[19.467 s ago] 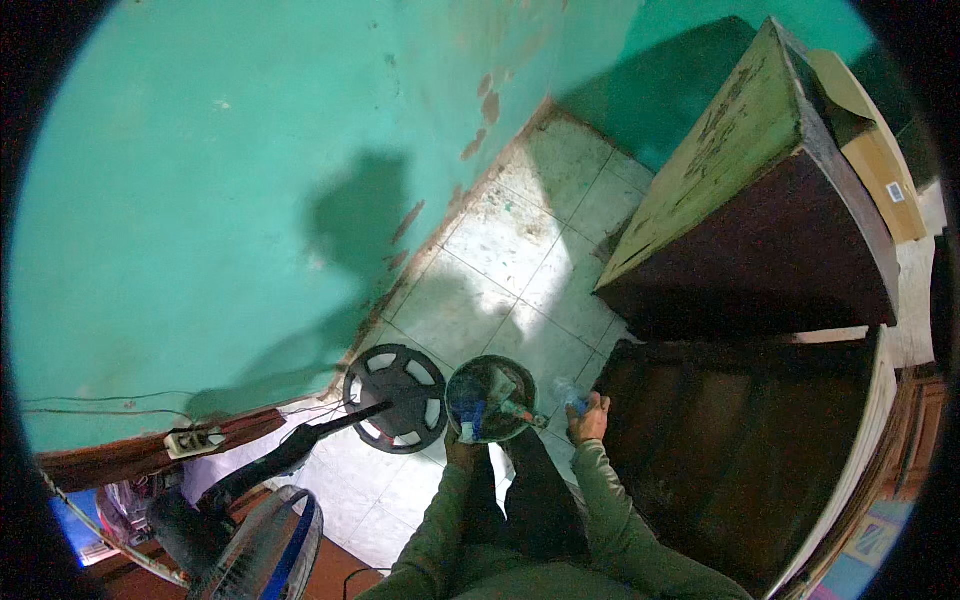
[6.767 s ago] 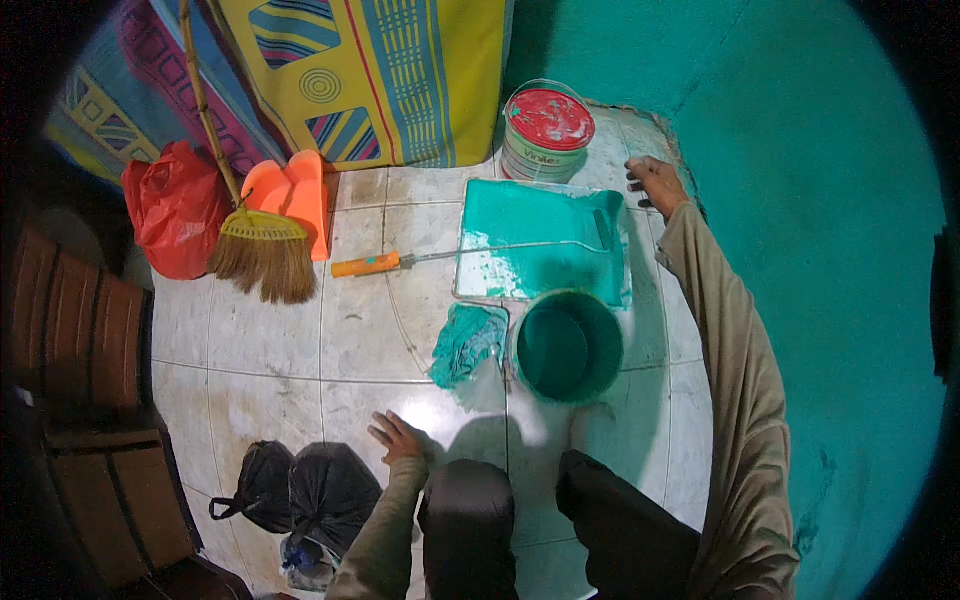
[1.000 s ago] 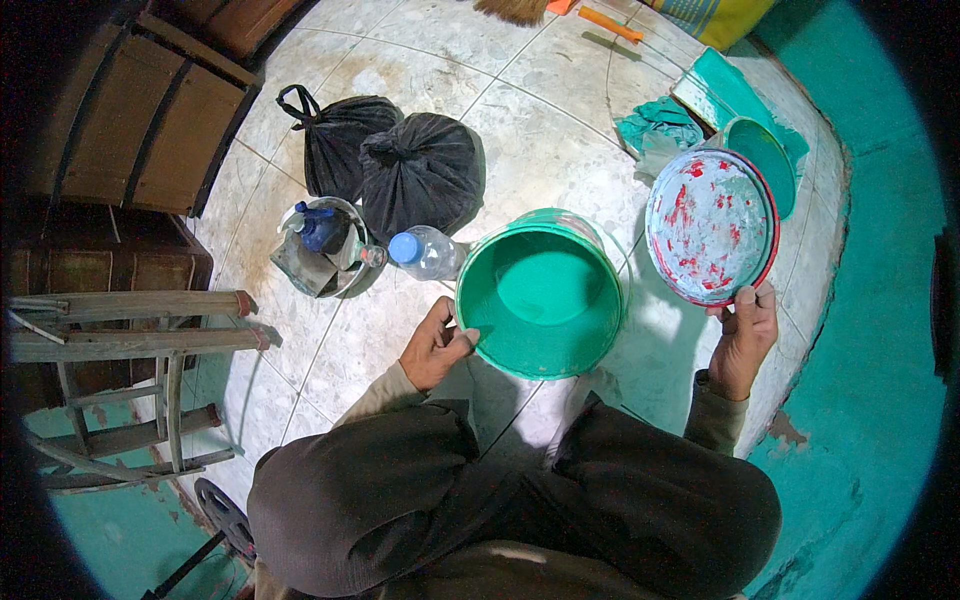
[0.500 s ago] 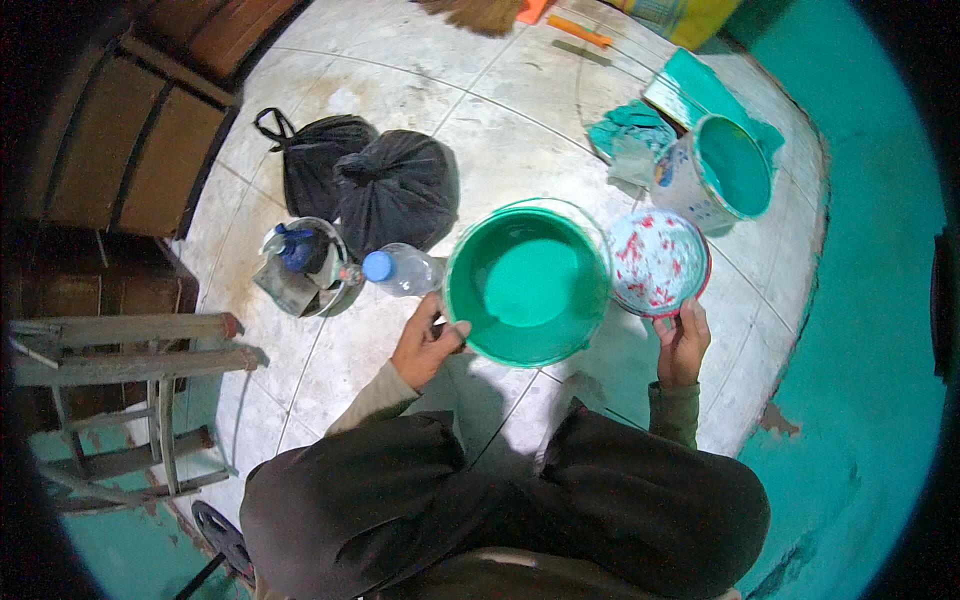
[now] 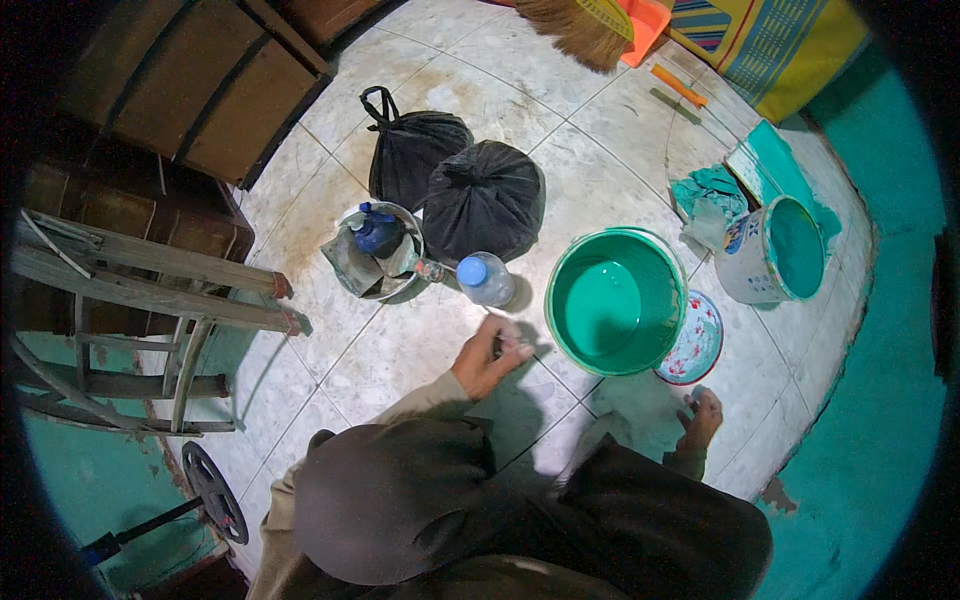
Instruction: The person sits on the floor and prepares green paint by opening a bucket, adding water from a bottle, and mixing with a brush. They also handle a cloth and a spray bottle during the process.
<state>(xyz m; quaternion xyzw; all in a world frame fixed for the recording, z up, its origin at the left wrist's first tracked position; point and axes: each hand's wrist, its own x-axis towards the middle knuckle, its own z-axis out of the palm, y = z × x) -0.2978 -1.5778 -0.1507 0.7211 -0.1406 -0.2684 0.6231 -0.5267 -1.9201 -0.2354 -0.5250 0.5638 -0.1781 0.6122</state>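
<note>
A bucket (image 5: pixel 585 325) holding bright green paint stands on the floor before me, green smeared round its inner wall. Close to its left side is my left hand (image 5: pixel 487 358), empty, its fingers loosely bent and the thumb apart. A shallow red-rimmed dish or lid (image 5: pixel 700 345), white-blue with red marks, lies against the bucket's right side, partly hidden by it. My right hand (image 5: pixel 702 418) is just below that dish, not touching it, its fingers half curled with nothing seen in them. Beyond my left hand stands a clear plastic bottle (image 5: pixel 488 285) with a blue cap.
Two tied black bags (image 5: pixel 485 205) sit behind the bottle, beside a small pail (image 5: pixel 415 285) of bottles and scraps. At right stands a green-stained white bucket (image 5: pixel 750 265) near a crumpled green cloth (image 5: pixel 708 190). A wooden ladder (image 5: pixel 150 290) juts in from the left. A broom (image 5: pixel 575 35) lies far ahead.
My left hand has let go of the bucket's rim and my right hand has let go of the dish. Both are drawn back slightly. The whole view has shifted.
</note>
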